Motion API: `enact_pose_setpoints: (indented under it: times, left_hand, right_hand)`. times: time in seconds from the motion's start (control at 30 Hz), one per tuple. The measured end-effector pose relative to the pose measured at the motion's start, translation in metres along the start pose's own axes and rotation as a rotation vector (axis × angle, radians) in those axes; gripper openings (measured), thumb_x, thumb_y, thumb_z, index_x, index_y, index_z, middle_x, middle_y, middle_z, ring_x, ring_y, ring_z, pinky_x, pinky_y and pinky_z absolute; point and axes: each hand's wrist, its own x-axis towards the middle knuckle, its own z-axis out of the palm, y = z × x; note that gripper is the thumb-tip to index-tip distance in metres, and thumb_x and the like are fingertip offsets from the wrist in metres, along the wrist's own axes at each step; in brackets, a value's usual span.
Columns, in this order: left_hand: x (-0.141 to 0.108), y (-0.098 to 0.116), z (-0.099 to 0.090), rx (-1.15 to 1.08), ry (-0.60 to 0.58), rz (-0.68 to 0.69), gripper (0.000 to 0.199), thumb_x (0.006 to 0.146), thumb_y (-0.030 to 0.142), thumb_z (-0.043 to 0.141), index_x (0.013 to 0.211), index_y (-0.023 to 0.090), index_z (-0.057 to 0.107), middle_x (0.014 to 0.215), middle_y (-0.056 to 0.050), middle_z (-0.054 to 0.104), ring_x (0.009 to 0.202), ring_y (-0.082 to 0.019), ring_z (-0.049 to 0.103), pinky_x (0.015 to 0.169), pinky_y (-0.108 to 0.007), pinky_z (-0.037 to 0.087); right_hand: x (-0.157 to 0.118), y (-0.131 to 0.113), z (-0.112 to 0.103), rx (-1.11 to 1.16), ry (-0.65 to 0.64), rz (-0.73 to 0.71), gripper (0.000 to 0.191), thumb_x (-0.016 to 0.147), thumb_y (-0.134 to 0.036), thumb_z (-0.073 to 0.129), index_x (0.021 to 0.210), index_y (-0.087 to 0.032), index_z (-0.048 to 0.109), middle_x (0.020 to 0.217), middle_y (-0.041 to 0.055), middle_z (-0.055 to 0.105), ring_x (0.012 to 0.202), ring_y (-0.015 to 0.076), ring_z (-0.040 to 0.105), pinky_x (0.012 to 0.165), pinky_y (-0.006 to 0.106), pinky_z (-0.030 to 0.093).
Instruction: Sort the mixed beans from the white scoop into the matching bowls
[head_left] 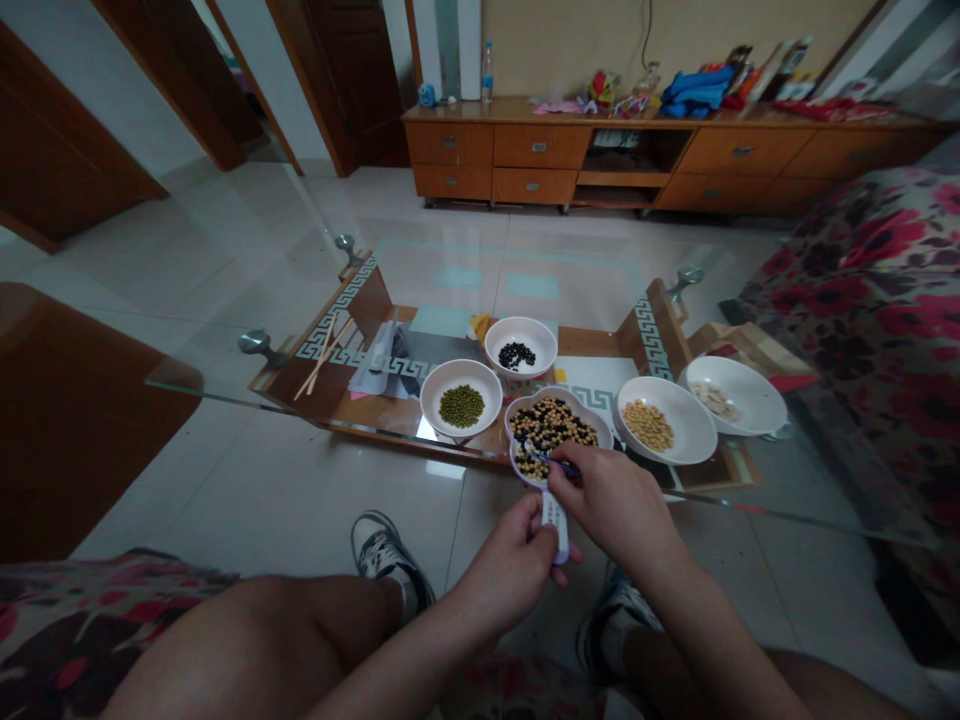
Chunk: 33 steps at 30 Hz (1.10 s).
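My left hand (pixel 510 560) is closed around the white handle (pixel 555 525) of a pale, scalloped bowl (pixel 515 408). This bowl holds mixed black beans and yellow soybeans (pixel 559 425). My right hand (pixel 611 500) pinches a slim, dark-bluish utensil (pixel 562 464), whose pale tip is among the beans; whether it is a spoon or tweezers I cannot tell. Left of the scalloped bowl stands a white bowl (pixel 427 405) with green mung beans (pixel 461 406). Behind it, another white bowl (pixel 547 340) contains some black beans (pixel 517 356). To the right, a third white bowl (pixel 697 445) holds soybeans (pixel 648 425).
A white bowl (pixel 772 410) with pale pieces sits at the far right of the glass table (pixel 225 385). Chopsticks (pixel 319 360) and papers (pixel 382 360) show at the left. Beyond is a low wooden cabinet (pixel 457 140); a floral-covered seat (pixel 862 290) stands at right.
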Motion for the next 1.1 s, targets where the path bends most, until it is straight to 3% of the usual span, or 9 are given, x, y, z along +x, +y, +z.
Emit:
enact_pose_setpoints:
  times: [1.1]
  left_hand:
    - [0.0001, -0.0021, 0.0006, -0.012, -0.008, 0.014, 0.027, 0.088, 0.021, 0.038, 0.111, 0.013, 0.050, 0.077, -0.004, 0.063, 0.056, -0.010, 0.052, 0.056, -0.022, 0.037]
  right_hand:
    - [-0.0007, -0.0001, 0.0013, -0.004, 0.012, -0.011, 0.021, 0.087, -0.033, 0.050, 0.087, -0.025, 0.070, 0.078, 0.0010, 0.072, 0.064, 0.0147, 0.062, 0.053, 0.026, 0.025]
